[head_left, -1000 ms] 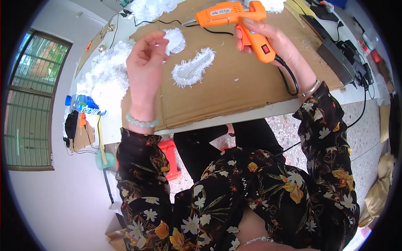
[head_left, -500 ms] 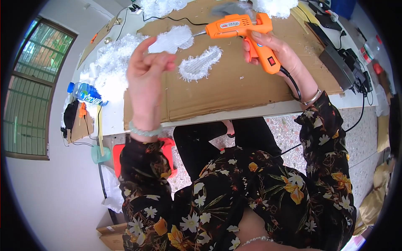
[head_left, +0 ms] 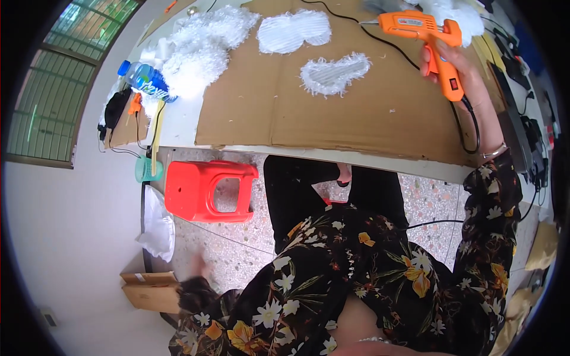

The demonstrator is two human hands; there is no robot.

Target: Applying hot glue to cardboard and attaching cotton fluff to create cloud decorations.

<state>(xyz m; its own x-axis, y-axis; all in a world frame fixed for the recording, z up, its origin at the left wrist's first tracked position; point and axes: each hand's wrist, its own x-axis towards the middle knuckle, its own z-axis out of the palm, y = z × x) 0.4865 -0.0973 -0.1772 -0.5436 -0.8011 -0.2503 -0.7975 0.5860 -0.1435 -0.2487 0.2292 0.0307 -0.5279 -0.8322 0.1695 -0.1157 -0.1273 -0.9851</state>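
My right hand (head_left: pixel 464 68) grips the handle of an orange hot glue gun (head_left: pixel 409 24), raised over the right side of the table with its nozzle toward the left. A black cord runs from the handle's base. Down at the lower left, off the table, my left hand (head_left: pixel 200 264) is smeared by motion above the floor, its fingers not readable. On the brown cardboard (head_left: pixel 237 118) lie two flat white ribbed pieces: a smooth-edged, two-lobed one (head_left: pixel 294 32) and a smaller one with a fringed edge (head_left: pixel 335 74).
Shiny white fringe (head_left: pixel 199 50) is heaped at the table's left, beside a blue-capped bottle (head_left: pixel 145 80). A red plastic stool (head_left: pixel 208 190) stands below the table edge, near a green basket (head_left: pixel 148 169). A cardboard box (head_left: pixel 151 291) is at the lower left. Dark devices and cords line the right side.
My left hand has left the space above the table and dropped to the lower left. My right hand with the glue gun now appears farther right, and the whole view has shifted.
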